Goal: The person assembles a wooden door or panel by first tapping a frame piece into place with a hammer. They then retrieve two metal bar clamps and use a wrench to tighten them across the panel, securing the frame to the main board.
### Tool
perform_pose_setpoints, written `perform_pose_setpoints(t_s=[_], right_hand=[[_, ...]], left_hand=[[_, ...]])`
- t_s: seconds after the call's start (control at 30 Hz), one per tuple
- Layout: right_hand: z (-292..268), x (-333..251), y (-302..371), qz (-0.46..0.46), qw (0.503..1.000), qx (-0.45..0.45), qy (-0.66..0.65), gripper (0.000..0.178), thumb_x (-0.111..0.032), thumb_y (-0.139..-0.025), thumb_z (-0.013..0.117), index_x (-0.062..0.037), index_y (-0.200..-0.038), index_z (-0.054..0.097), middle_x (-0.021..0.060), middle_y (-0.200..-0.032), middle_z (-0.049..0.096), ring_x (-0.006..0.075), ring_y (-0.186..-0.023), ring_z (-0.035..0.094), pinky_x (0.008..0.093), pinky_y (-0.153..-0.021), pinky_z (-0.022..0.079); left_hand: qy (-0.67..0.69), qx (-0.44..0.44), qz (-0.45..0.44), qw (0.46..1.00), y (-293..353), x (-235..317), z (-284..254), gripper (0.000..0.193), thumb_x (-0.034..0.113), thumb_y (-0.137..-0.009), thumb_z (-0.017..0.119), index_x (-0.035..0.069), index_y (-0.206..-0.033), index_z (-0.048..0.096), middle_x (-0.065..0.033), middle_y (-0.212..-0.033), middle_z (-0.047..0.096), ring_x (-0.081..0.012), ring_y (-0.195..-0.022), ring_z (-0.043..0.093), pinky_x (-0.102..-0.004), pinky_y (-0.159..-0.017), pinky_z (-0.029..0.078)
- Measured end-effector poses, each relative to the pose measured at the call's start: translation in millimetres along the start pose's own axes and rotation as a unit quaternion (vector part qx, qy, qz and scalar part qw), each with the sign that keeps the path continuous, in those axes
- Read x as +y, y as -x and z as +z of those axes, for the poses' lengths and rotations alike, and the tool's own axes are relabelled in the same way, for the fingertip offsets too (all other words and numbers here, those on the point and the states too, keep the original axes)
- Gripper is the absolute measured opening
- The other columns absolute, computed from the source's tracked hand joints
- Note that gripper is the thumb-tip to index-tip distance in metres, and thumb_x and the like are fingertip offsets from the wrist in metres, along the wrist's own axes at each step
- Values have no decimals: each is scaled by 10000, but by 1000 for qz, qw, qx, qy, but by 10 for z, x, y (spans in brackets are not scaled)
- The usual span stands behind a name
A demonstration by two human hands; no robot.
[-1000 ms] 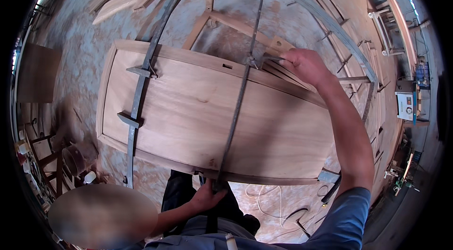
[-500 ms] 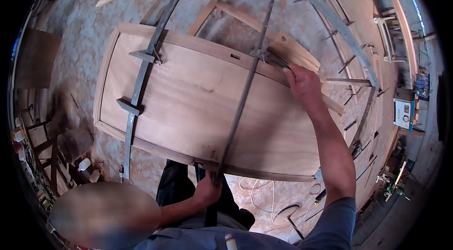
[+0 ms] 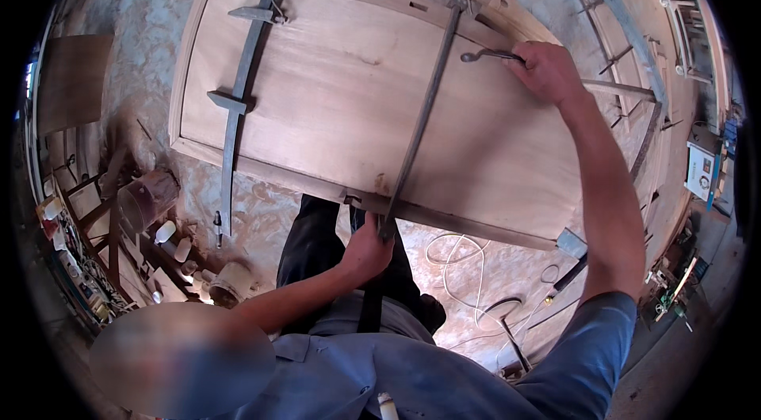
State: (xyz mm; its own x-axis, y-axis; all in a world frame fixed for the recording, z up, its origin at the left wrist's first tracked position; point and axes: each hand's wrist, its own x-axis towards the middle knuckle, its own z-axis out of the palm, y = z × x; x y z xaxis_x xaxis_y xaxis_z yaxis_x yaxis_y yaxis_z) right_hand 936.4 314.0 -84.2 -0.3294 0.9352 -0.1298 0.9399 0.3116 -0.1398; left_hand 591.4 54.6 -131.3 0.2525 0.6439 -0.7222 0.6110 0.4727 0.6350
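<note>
A framed wooden panel (image 3: 333, 111), like a cabinet door, lies in front of me with two long metal bar clamps across it. My left hand (image 3: 367, 252) is closed around the near end of the right bar clamp (image 3: 426, 115), just below the panel's near edge. In my right hand (image 3: 547, 71), over the panel's far right part, is a dark curved metal wrench (image 3: 491, 53). Its rounded end points left toward that clamp and is apart from it. The left bar clamp (image 3: 244, 79) has two jaw pieces showing and no hand on it.
Wooden frame parts (image 3: 634, 87) and more clamps lie beyond the panel on the right. A bucket (image 3: 149, 199), bottles and clutter stand at the left. A pale cord (image 3: 452, 281) loops over the floor near my legs. A white box-shaped device (image 3: 699, 171) is at far right.
My right hand has drawn the wrench back from the right clamp's far end, now holding it over the panel. My left hand stays on the clamp's near end. The whole view has shifted.
</note>
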Motion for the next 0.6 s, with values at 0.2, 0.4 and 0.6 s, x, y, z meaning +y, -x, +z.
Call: perform_pose_setpoints(t_s=[0.2, 0.4, 0.6], right_hand=[[-116, -687, 518, 110, 984, 101, -99, 336, -324, -870, 644, -27, -712, 635, 148, -609, 588, 328, -564, 572, 400, -523, 435], [521, -2343, 2111, 428, 741, 0, -517, 353, -321, -933, 588, -17, -786, 690, 110, -612, 637, 172, -617, 650, 309, -599, 494], [803, -3638, 2694, 352, 831, 28, -430, 376, -69, -850, 597, 25, -1211, 553, 218, -1218, 555, 372, -1094, 557, 412, -897, 495]], left_hand=[[20, -15, -10, 1000, 37, 22, -74, 615, 193, -834, 633, -16, -1307, 300, -292, -978, 618, -448, -904, 614, -493, -750, 485], [20, -87, 22, 996, 206, 98, -447, 704, 229, -812, 684, -11, -1371, 330, -204, -999, 640, -296, -900, 641, -381, -811, 497], [-123, -15, 122, 985, 28, 429, -1004, 618, 299, -867, 617, -12, -1356, 399, -188, -900, 672, -332, -802, 663, -431, -719, 520]])
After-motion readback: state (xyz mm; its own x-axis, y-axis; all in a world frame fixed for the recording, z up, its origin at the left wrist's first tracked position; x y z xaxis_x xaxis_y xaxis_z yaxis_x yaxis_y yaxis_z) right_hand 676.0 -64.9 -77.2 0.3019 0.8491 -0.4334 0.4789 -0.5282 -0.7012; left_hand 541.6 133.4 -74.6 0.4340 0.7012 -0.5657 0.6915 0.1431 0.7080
